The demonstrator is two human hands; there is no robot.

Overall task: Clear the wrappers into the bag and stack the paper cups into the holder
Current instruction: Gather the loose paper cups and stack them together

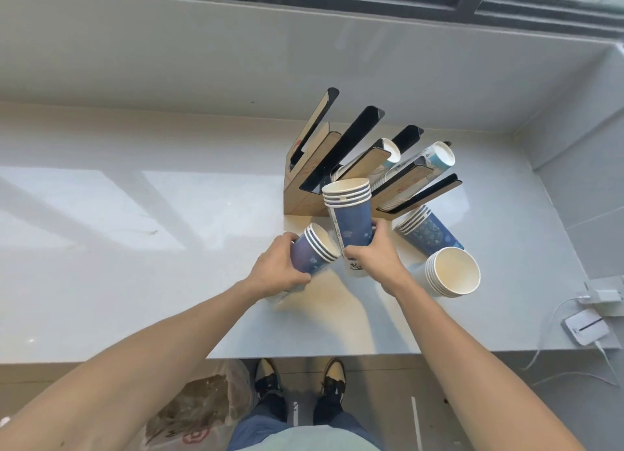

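My left hand [277,269] grips a short stack of blue paper cups [312,252], tilted with the rims pointing up and right. My right hand [373,256] holds a taller stack of blue cups [351,221] upright, its rims level with the front of the wooden cup holder [304,194]. The holder stands on the white counter [135,248], and two of its slanted slots hold cups [435,157]. Another blue stack [430,233] lies on its side to the right. A white stack [452,271] lies near it with its mouth facing me. No wrapper shows on the counter.
A translucent plastic bag [199,406] sits on the floor below the counter edge, left of my shoes. A white charger block [604,295], a flat white device [587,325] and their cables lie at the counter's right end. A window frame runs along the back.
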